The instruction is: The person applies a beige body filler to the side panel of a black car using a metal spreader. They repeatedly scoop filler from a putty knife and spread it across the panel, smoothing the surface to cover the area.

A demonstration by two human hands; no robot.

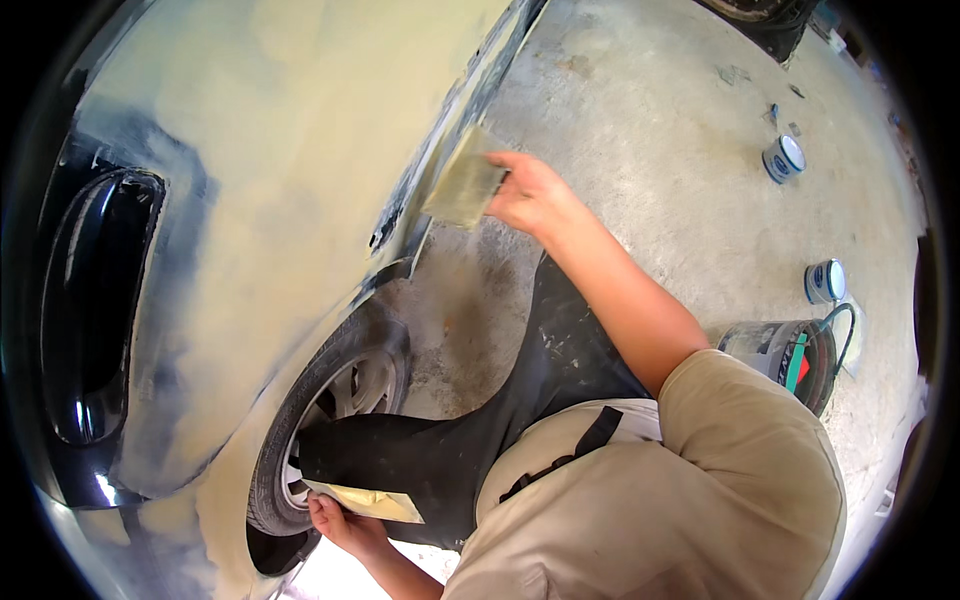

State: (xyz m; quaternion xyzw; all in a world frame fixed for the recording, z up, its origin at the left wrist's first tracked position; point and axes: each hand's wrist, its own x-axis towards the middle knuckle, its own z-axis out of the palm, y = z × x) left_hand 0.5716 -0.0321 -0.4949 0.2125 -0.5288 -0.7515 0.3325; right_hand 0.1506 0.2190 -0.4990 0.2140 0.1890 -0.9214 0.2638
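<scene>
1. Fingers (512, 159) of the right hand (540, 198) grip a yellowish, translucent spreader (462, 190), its left side overlapping the lower edge of a cream-and-dark car panel (290, 130); whether they touch cannot be told.
2. At the wheel (282, 425), the left hand (345, 528) pinches one end of a flat board (411, 513) bearing yellow paste (362, 499).
3. Two small blue-and-white cans (780, 163) and a larger bucket (757, 343) sit on the concrete floor (650, 120), well apart from the panel's edge.
</scene>
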